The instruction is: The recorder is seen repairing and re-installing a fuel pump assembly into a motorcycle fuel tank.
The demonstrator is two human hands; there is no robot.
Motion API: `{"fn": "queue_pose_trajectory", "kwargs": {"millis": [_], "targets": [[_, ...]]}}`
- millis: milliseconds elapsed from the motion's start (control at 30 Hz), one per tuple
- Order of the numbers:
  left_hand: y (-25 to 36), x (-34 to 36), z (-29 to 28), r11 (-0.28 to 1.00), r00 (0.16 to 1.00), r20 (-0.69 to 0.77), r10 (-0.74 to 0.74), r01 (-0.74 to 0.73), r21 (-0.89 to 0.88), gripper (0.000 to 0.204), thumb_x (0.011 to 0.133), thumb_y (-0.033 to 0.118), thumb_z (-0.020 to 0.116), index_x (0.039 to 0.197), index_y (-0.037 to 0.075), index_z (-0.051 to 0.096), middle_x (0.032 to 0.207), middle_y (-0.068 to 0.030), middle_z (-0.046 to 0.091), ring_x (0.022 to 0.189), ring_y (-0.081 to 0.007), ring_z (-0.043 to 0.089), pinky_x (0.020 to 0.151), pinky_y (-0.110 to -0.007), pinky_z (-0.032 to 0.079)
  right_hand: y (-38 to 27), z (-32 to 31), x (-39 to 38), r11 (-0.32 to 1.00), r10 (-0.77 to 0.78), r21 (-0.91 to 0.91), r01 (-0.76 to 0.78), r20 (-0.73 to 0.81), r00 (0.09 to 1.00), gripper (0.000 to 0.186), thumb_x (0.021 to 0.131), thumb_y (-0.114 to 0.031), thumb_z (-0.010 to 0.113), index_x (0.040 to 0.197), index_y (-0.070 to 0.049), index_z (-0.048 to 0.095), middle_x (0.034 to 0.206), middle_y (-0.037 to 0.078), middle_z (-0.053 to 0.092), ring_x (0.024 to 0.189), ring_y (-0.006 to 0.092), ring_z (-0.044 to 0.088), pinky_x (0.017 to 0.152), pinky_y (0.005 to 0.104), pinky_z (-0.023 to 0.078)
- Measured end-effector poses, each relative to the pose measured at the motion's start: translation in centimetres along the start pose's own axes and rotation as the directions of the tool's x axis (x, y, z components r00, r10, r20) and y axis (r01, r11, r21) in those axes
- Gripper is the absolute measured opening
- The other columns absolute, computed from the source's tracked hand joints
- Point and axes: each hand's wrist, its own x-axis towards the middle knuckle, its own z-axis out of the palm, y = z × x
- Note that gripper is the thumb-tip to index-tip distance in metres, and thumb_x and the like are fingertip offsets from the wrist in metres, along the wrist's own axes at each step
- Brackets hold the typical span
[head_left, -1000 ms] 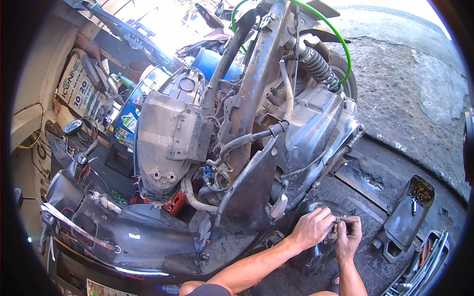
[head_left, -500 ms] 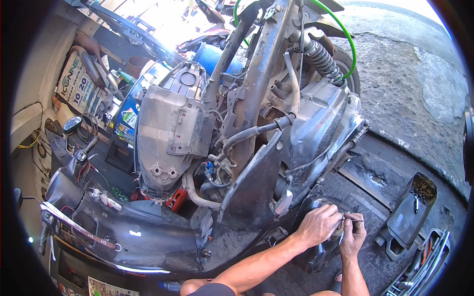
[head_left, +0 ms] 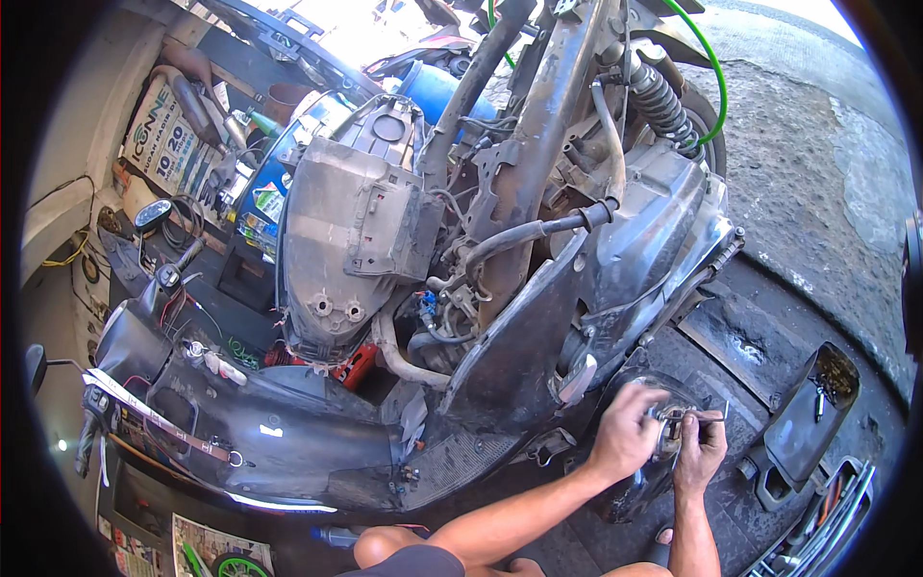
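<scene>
Right hand point(head_left: 701, 452): I see it pinching a thin dark rod point(head_left: 712, 417).
Left hand point(head_left: 625, 438): blurred, I cannot tell its grip.
Metal fitting point(head_left: 670, 433): between the hands.
Black rounded part point(head_left: 636, 495): below both hands.
Scooter point(head_left: 510, 337): beyond the left hand.

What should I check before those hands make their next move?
1. Right hand gripping the thin dark rod: ok, pinched between thumb and fingers.
2. Left hand holding something: cannot tell, its fingers are blurred.
3. Dark rounded part below the hands: ok, it is there.
4. Small metal tool together with the long metal tools: not ok, it lies apart in the dark tub.
5. Scooter steady: cannot tell.
</scene>
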Motion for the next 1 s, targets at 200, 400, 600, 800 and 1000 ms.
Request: {"fn": "queue_pose_trajectory", "kwargs": {"millis": [200,400,600,800,1000], "targets": [[-2.4,-3.5,-1.7,0.051,0.77,0.377,-0.514,0.466,-0.883,0.036,0.088,-0.013,0.052,0.121,-0.002,0.061,0.107,-0.0105,0.067,0.101,-0.0235,0.067,0.094,-0.036,0.057,-1.6,-0.4,0.2,0.993,-0.049,-0.107,0.049,0.001,0.999,0.005,0.096,-0.002,0.063,0.096,0.002,0.066,0.089,0.005,0.062,0.078,0.0135,0.059,0.074,0.027,0.048],[-0.8,-2.1,-3.8,-0.021,0.828,0.358,-0.43,0.388,-0.921,0.038,0.09,-0.013,0.054,0.126,-0.001,0.059,0.127,-0.0199,0.065,0.123,-0.0343,0.063,0.109,-0.047,0.053,-4.1,0.1,0.2,0.999,0.043,-0.025,-0.043,-0.006,0.999,0.014,0.103,-0.007,0.06,0.106,0.003,0.068,0.091,0.004,0.069,0.08,0.0096,0.062,0.074,0.0248,0.05],[1.0,-2.3,-2.9,0.222,0.881,0.362,-0.305,0.435,-0.872,0.058,0.089,-0.015,0.051,0.144,0.004,0.044,0.14,-0.0219,0.056,0.132,-0.0353,0.057,0.109,-0.045,0.053,-9.0,0.1,-1.3,0.918,0.163,0.318,-0.236,0.24,0.957,0.016,0.097,0.002,0.065,0.113,0.006,0.065,0.1,0.012,0.073,0.089,0.015,0.071,0.08,0.0277,0.059],[1.4,-2.6,-3.0,0.283,0.896,0.377,-0.233,0.434,-0.856,0.066,0.088,-0.018,0.049,0.149,0.005,0.037,0.145,-0.0242,0.051,0.134,-0.038,0.055,0.109,-0.048,0.052,-8.9,-0.6,-2.0,0.922,0.228,0.247,-0.298,0.275,0.934,0.015,0.098,0.001,0.064,0.112,0.006,0.064,0.102,0.014,0.072,0.09,0.0186,0.072,0.081,0.0299,0.06],[1.6,-2.9,-3.2,0.385,0.876,0.44,-0.196,0.482,-0.787,0.069,0.084,-0.021,0.04,0.149,0.003,0.037,0.15,-0.025,0.045,0.136,-0.0399,0.053,0.113,-0.05,0.048,-9.0,-1.7,-2.0,0.891,0.341,0.184,-0.415,0.334,0.879,0.016,0.098,0.0,0.064,0.114,0.006,0.063,0.104,0.015,0.072,0.089,0.0194,0.073,0.081,0.0311,0.06]]}}
